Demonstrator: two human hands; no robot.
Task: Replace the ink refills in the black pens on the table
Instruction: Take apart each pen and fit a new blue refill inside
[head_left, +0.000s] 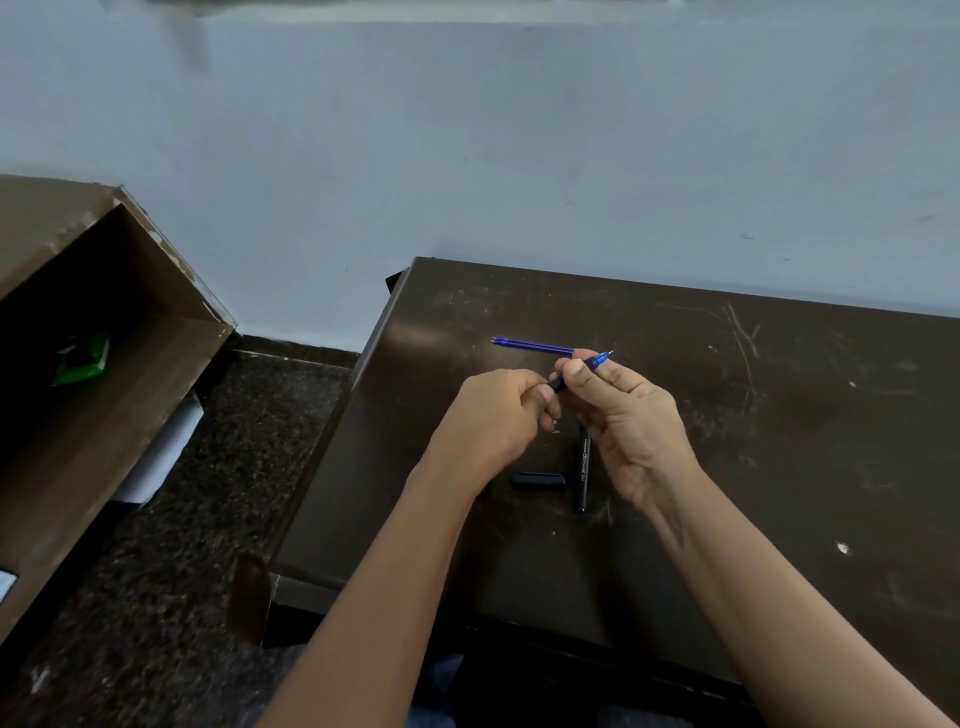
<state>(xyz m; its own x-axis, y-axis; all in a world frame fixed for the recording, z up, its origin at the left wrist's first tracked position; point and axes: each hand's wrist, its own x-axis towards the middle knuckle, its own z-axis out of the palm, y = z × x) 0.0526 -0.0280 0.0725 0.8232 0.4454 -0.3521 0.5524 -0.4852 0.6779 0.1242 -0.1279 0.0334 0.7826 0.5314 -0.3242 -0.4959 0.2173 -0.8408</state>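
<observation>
Above the dark brown table (779, 415) I hold a black pen (558, 383) between both hands. My left hand (498, 415) grips its barrel end, most of it hidden in the fist. My right hand (623, 415) pinches the front part, where a blue tip section (600, 359) and metal point stick out. Two blue refills (532, 345) lie side by side on the table just beyond my hands. A second black pen (583, 467) with white lettering lies below my right hand, and a black cap (537, 480) lies left of it.
A brown wooden shelf unit (78, 364) stands at the left with a green wrapper (83, 358) inside. Dark speckled floor (208, 519) runs between shelf and table. A pale blue wall (519, 156) rises behind the table. The table top is scratched at the right.
</observation>
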